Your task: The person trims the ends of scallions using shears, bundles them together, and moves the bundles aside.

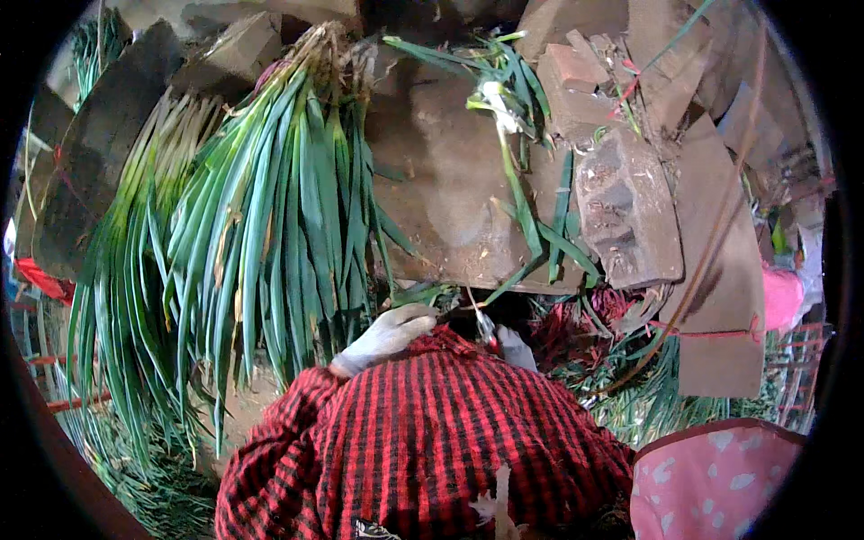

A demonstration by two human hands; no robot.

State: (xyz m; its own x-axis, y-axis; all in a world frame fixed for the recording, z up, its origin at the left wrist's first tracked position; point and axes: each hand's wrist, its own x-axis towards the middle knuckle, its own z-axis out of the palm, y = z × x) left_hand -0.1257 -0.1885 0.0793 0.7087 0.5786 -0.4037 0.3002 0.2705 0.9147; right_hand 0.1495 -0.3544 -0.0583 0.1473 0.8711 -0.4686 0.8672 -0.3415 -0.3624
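My left hand point(387, 338), in a whitish glove, is at the front edge of the work board, its fingers together and curled. A short green onion piece point(425, 293) lies just beyond its fingertips; what the fingers hold is hidden. My right hand point(516, 349), also gloved and partly covered by my checked sleeve, is closed around a small tool with a red part point(487, 331), whose kind I cannot make out. Further off, a loose green onion point(509, 171) lies with its white end away from me and its leaves bent toward my right hand.
A large heap of green onions point(288, 198) covers the left, leaves hanging over the front edge. The brown board point(436, 216) has dirt on it. On the right are a brick-like block point(625, 211), cardboard point(720, 243), red strings point(594, 310) and trimmed leaves point(648, 387). Pink spotted cloth point(711, 477) lies near right.
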